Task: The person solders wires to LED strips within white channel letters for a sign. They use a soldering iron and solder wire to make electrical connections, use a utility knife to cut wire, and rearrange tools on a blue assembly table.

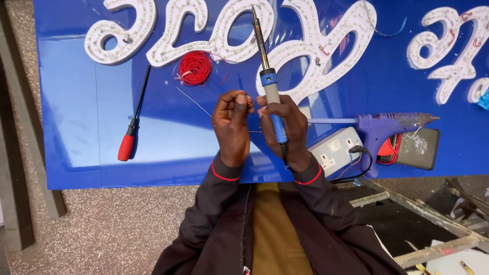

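My right hand grips a soldering iron with a blue and grey handle, its metal tip pointing away toward the white curved sign letters. My left hand is closed beside it, fingertips pinched on a thin wire that trails up toward a coil of red wire. Both hands hover over a glossy blue sign panel. The fingertips of the two hands nearly touch.
A red-handled screwdriver lies left on the panel. A purple glue gun, a white socket strip with a plugged cable and a dark flat device sit to the right. Metal frame bars lie lower right on speckled floor.
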